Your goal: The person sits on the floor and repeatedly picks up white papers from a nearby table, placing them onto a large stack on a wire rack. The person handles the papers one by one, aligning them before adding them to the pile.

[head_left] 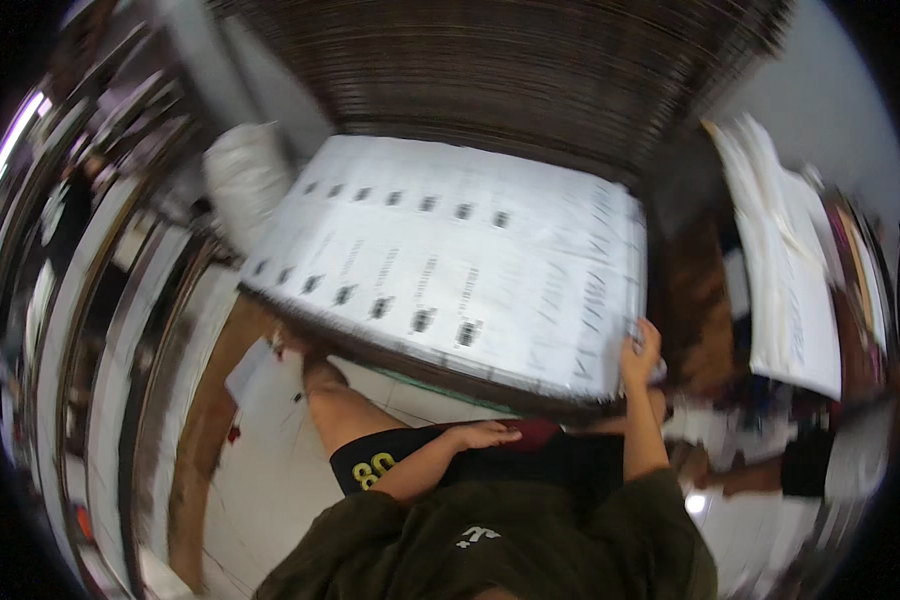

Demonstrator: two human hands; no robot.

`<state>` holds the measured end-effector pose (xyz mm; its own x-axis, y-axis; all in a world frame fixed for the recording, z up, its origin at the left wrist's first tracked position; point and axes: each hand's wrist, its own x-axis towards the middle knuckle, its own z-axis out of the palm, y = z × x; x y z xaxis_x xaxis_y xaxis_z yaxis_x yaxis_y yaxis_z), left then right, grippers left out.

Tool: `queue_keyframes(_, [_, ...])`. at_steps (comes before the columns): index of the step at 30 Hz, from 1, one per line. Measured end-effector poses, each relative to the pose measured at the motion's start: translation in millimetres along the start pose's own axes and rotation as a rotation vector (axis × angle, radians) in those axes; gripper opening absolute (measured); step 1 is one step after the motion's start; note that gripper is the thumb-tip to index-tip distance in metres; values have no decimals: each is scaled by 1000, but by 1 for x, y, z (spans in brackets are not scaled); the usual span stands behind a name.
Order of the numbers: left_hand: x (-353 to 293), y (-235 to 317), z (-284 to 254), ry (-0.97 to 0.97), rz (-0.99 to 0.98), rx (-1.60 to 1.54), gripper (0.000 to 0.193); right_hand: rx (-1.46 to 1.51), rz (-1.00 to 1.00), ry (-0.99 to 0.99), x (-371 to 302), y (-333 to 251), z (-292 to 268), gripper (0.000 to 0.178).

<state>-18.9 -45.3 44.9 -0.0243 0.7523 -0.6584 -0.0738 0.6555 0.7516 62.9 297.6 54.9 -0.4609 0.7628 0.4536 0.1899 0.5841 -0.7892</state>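
Observation:
A broad white sheet [400,240] with rows of small dark printed blocks and slanted marks covers a low dark table [310,318] in front of me. At the table's near right corner my right hand [642,352] has its bent fingers around the sheet's edge. Over my lap, in front of the black shorts, my left hand [486,434] lies apart from the sheet, its fingers loosely stretched. It seems to hold nothing, though the picture is blurred. A dark red patch [538,432] shows just beyond its fingertips.
Dark slatted racks [490,70] rise behind the table. Long rails or shelves [120,300] line the left side, near a white plastic sack [248,180]. Stacked white sheets [785,260] stand on the right. Another person's leg [760,474] shows at lower right, above the tiled floor [270,470].

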Motion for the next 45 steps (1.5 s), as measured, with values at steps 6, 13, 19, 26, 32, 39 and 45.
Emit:
queue_keyframes(6, [26, -28, 2, -40, 119, 102, 80, -313, -149, 2, -12, 57, -37, 41])
queue_keyframes(13, [35, -39, 10, -18, 140, -46, 69, -284, 130, -31, -19, 63, -26, 43])
queue_keyframes(19, [28, -37, 10, -13, 130, -36, 70, -346, 103, -74, -21, 62, -28, 43])
queue_keyframes(26, [17, -27, 4, -62, 72, -25, 82, -87, 182, -5, -25, -19, -29, 33])
queue_keyframes(32, [44, -52, -2, 15, 54, 67, 67, 44, -79, 184, -26, -56, -42, 30])
queue_keyframes(39, [39, -45, 12, 77, 81, -21, 45, 239, -262, 473, 41, -163, -166, 36])
queue_keyframes(45, [36, -40, 12, 62, 79, 6, 44, 504, 149, 643, 105, -147, -256, 33])
